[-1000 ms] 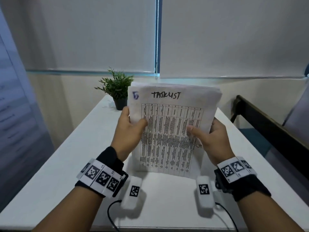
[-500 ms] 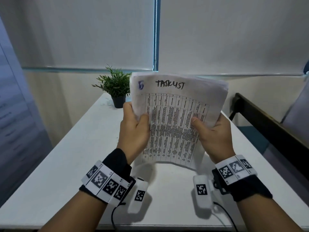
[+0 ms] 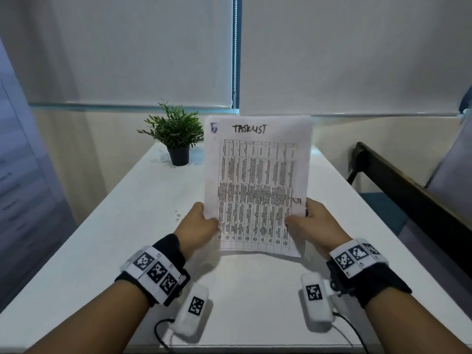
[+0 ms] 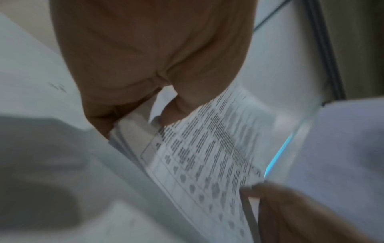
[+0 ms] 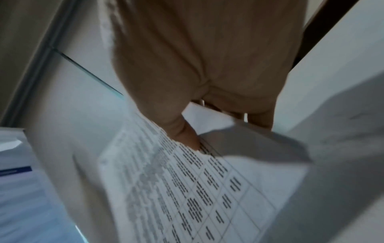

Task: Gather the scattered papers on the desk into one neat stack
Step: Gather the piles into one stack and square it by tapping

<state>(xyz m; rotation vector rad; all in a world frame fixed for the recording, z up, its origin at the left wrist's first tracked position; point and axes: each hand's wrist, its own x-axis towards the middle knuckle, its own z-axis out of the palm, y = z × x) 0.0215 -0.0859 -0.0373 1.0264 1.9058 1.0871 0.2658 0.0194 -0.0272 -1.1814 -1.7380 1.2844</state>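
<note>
The stack of papers (image 3: pixel 258 185) is standing nearly upright above the white bench (image 3: pixel 102 241), its long axis running up and away from the person, the handwritten heading "TASKLIST" at the top edge and the printed table facing the head camera. The short bottom edge is hanging just above the bench surface; whether it is touching cannot be told.

The left hand (image 3: pixel 198 227) is gripping the lower left side edge, thumb lying on the front sheet and fingers curling behind. The right hand (image 3: pixel 313 226) is mirroring it on the lower right side edge, thumb on the printed face. Both grips are narrow, pinching the stack between thumb and fingers. Most of the stack is rising above the two grips, and only a short strip is hanging below them.

In the left wrist view the left hand (image 4: pixel 149 69) is clamping several sheet edges of the papers (image 4: pixel 207 148), blurred. In the right wrist view the thumb of the right hand (image 5: pixel 197 69) is pressing the printed sheet (image 5: pixel 187 189).

Beyond the left grip, a small potted plant (image 3: pixel 176 134) is standing at the far end of the bench, just left of the stack's top corner.
</note>
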